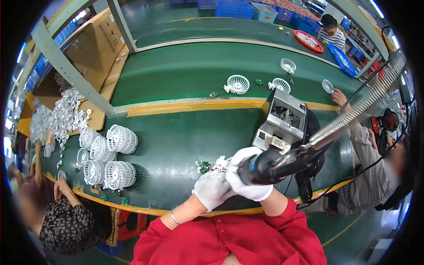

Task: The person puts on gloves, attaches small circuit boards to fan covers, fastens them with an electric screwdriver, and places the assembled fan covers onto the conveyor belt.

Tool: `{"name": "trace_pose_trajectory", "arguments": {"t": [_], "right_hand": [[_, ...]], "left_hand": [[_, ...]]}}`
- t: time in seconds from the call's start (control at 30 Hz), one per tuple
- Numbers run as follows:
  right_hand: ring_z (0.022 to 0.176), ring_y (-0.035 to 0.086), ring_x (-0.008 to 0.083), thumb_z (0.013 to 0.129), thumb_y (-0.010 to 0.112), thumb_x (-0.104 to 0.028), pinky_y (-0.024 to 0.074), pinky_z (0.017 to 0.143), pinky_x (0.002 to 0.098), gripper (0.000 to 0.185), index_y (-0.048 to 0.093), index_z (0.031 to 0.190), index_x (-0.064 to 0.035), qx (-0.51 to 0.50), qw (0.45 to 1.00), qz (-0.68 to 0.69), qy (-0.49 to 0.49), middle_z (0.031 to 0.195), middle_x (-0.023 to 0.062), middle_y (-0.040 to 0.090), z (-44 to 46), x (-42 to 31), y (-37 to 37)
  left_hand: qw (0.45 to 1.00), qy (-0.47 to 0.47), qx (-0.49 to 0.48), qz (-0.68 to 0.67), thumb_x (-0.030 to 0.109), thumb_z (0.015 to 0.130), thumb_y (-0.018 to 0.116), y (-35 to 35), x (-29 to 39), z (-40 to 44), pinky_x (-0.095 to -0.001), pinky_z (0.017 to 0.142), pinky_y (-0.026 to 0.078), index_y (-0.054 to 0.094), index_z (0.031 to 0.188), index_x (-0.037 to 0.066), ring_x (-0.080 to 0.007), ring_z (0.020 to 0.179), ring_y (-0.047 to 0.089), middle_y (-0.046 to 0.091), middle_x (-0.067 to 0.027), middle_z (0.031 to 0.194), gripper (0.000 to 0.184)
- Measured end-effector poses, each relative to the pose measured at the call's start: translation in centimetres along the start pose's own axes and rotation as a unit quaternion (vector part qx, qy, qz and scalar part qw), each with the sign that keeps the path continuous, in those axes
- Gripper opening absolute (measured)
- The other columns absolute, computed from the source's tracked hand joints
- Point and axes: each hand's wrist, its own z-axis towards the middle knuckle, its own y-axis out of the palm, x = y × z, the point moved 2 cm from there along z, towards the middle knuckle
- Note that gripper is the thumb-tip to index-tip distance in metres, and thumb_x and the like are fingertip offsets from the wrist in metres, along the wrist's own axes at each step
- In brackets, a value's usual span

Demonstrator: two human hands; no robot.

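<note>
My left hand (pixel 212 190), in a white glove, is closed around a small white plastic part (pixel 221 163). A green circuit board (pixel 203 166) shows just beyond its fingers, beside the white part. My right hand (pixel 246 187), also gloved, is wrapped round a black electric screwdriver (pixel 260 168) that hangs from a coiled spring (pixel 357 104). The tool hides part of this hand, and its tip cannot be seen. Both hands touch or nearly touch above the front of the green bench. Past the right hand stands a metal screw feeder (pixel 282 121).
Stacks of white fan cages (pixel 120 176) stand at the left, near a cardboard box (pixel 95 48) and a heap of small white parts (pixel 68 110). Several cages, such as one fan cage (pixel 238 84), lie on the green conveyor (pixel 176 70). Co-workers sit on both sides.
</note>
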Motion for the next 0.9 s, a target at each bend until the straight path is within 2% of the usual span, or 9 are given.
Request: {"name": "trace_pose_trajectory", "arguments": {"t": [0.07, 0.17, 0.3, 0.33, 0.43, 0.5, 0.63, 0.8, 0.9], "right_hand": [[0.075, 0.059, 0.0136, 0.068, 0.073, 0.002, 0.0497, 0.067, 0.0286, 0.027, 0.061, 0.092, -0.001, -0.044, 0.998, 0.042, -0.002, 0.089, 0.0061, 0.061, -0.1, 0.6, 0.0], [0.066, 0.059, 0.0194, 0.075, 0.069, -0.008, 0.0507, 0.06, 0.0326, 0.027, 0.058, 0.099, -0.0033, -0.026, 0.99, -0.11, -0.082, 0.087, 0.0096, 0.059, -1.0, -0.1, -1.2], [0.05, 0.053, 0.019, 0.082, 0.055, 0.004, 0.0477, 0.048, 0.0321, 0.02, 0.05, 0.099, -0.004, 0.157, 0.966, 0.143, -0.149, 0.067, 0.0081, 0.053, 0.4, -4.6, -3.2], [0.048, 0.051, 0.0177, 0.083, 0.052, 0.008, 0.047, 0.047, 0.0304, 0.022, 0.048, 0.1, -0.0039, 0.201, 0.949, 0.157, -0.184, 0.064, 0.0074, 0.05, 0.8, -5.1, -4.1], [0.05, 0.052, 0.0148, 0.079, 0.054, 0.014, 0.0463, 0.046, 0.0296, 0.034, 0.046, 0.108, -0.002, 0.303, 0.94, 0.048, -0.152, 0.068, 0.0057, 0.051, 1.7, -2.8, -7.1], [0.064, 0.057, 0.0125, 0.074, 0.063, 0.012, 0.0484, 0.059, 0.0261, 0.034, 0.052, 0.103, -0.002, 0.355, 0.922, -0.103, -0.114, 0.081, 0.0041, 0.056, 1.6, 0.1, -8.8], [0.075, 0.057, 0.008, 0.073, 0.067, 0.009, 0.047, 0.067, 0.0228, 0.032, 0.055, 0.1, -0.0022, 0.369, 0.923, -0.089, -0.056, 0.089, 0.0033, 0.059, 0.5, 3.5, -9.5], [0.056, 0.055, 0.008, 0.073, 0.066, 0.012, 0.0457, 0.052, 0.0224, 0.034, 0.053, 0.101, -0.003, 0.323, 0.946, 0.015, 0.038, 0.073, 0.0013, 0.057, -0.4, 1.2, -6.2], [0.049, 0.051, 0.0141, 0.076, 0.053, 0.016, 0.0459, 0.047, 0.0282, 0.038, 0.044, 0.108, -0.0028, 0.279, 0.956, 0.07, -0.059, 0.067, 0.0046, 0.051, -0.4, -1.1, -4.8]], "left_hand": [[1.0, 0.009, 0.002, -0.007, 0.034, 0.075, 0.07, -0.2, 0.1, 0.2, -0.0399, 0.062, 0.046, 0.065, 0.079, 0.008, -0.028, 0.07, 0.058, 0.055, -0.0095, 0.072, 0.026], [0.999, 0.035, 0.016, -0.016, 0.032, 0.071, 0.074, -1.0, 0.4, 0.4, -0.0383, 0.061, 0.047, 0.065, 0.074, 0.01, -0.0266, 0.068, 0.058, 0.058, -0.0072, 0.073, 0.024], [0.996, 0.043, 0.076, -0.036, 0.022, 0.064, 0.081, -3.4, -0.4, 1.0, -0.0357, 0.063, 0.047, 0.065, 0.071, 0.013, -0.0248, 0.07, 0.058, 0.061, -0.0027, 0.074, 0.019], [0.995, 0.012, 0.094, -0.013, 0.012, 0.064, 0.08, -3.9, -1.3, 0.7, -0.0351, 0.07, 0.049, 0.067, 0.08, 0.011, -0.0247, 0.079, 0.062, 0.065, -0.007, 0.087, 0.022], [0.973, -0.097, 0.204, 0.052, 0.009, 0.068, 0.077, -5.1, -2.1, 2.4, -0.0365, 0.079, 0.05, 0.065, 0.099, 0.005, -0.0285, 0.094, 0.061, 0.06, -0.0148, 0.111, 0.033], [0.971, -0.121, 0.206, -0.003, 0.008, 0.069, 0.077, -4.6, -2.7, 2.0, -0.0336, 0.077, 0.052, 0.063, 0.109, 0.003, -0.0291, 0.096, 0.061, 0.055, -0.0155, 0.121, 0.043], [0.999, 0.049, 0.004, 0.003, 0.026, 0.064, 0.08, -3.1, -2.4, 0.0, -0.0314, 0.063, 0.051, 0.067, 0.101, 0.014, -0.0244, 0.08, 0.064, 0.065, -0.0051, 0.097, 0.042], [0.997, 0.035, -0.073, 0.017, 0.029, 0.067, 0.077, -0.8, -2.4, -1.1, -0.0367, 0.063, 0.049, 0.068, 0.083, 0.014, -0.0241, 0.069, 0.061, 0.063, -0.0023, 0.079, 0.024], [0.997, 0.016, -0.052, 0.048, 0.033, 0.072, 0.072, 0.5, -1.2, -1.7, -0.0375, 0.061, 0.047, 0.066, 0.072, 0.014, -0.0242, 0.067, 0.059, 0.058, -0.0037, 0.07, 0.02]]}}
